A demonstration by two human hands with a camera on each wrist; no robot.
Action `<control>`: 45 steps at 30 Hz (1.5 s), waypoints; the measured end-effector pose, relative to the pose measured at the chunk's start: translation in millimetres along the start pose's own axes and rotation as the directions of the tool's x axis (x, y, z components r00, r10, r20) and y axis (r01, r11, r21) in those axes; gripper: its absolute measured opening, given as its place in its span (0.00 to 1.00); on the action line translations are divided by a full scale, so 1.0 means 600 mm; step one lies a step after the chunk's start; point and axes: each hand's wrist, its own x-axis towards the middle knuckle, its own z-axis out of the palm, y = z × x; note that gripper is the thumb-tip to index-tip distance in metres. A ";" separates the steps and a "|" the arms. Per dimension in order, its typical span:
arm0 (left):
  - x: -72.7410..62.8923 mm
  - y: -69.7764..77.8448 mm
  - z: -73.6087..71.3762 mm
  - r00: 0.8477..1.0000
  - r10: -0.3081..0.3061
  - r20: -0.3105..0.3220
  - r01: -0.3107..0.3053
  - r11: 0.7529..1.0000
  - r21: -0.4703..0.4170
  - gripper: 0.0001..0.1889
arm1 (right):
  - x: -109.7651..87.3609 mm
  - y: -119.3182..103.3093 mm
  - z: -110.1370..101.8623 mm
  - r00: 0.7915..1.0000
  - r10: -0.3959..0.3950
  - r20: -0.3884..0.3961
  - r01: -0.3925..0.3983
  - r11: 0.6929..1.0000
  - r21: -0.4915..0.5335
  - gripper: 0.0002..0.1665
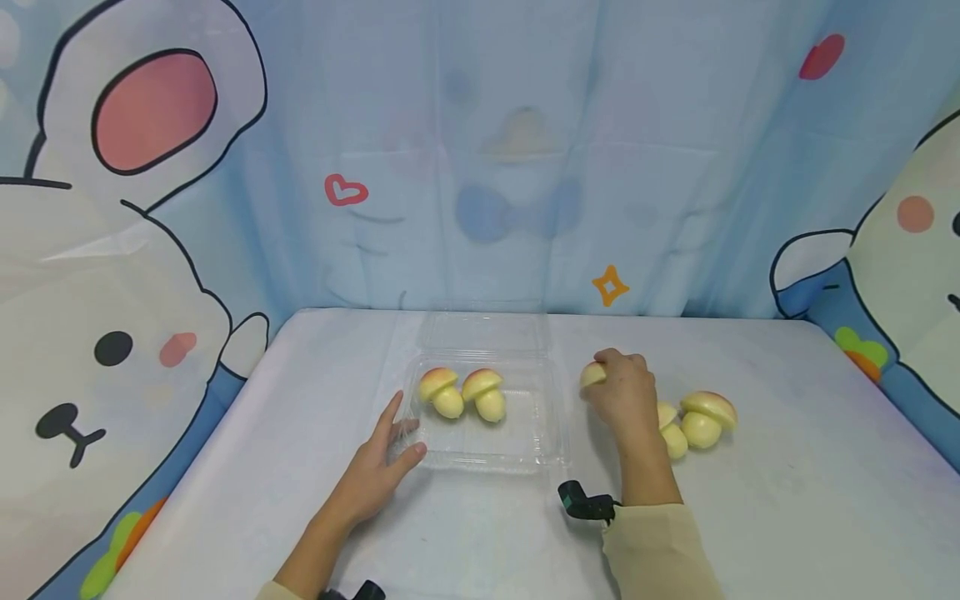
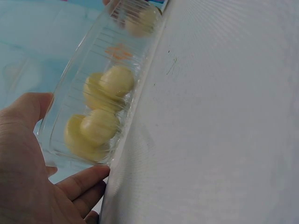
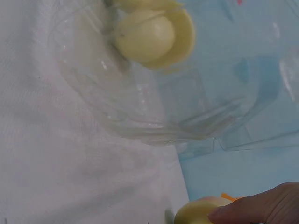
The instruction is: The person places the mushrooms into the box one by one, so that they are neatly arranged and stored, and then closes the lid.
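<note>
One yellow mushroom (image 1: 593,375), smooth and with a rounded cap, is being pinched by the right hand (image 1: 624,393), beyond the right side of a clear plastic box (image 1: 528,427); whether it is touching the table, I cannot tell. Two similar mushrooms (image 1: 447,401), having reddish blush on the caps and bulbous stems, are lying side by side in the left part of this thin, shiny box, whose lid (image 1: 483,333) is extending open behind. The left hand (image 1: 375,477) is touching the box near its front left corner, with thumb and fingers spread apart. Two other mushrooms (image 1: 702,423) are resting right of the right forearm (image 1: 648,471), which is partly hiding one. Finely textured white cloth (image 1: 465,533) is lying beneath, and a blue printed curtain (image 1: 675,167) is hanging behind.
</note>
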 end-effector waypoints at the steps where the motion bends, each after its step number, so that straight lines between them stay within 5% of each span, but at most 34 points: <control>1: 0.000 0.000 0.000 1.000 0.001 -0.001 -0.001 1.000 0.002 0.45 | 0.000 0.001 0.001 1.000 -0.008 -0.007 0.008 1.000 0.002 0.34; 45: -0.002 0.003 -0.003 1.000 0.027 0.011 -0.027 1.000 -0.003 0.44 | -0.013 -0.016 -0.025 0.990 -0.076 -0.120 0.090 0.989 0.117 0.28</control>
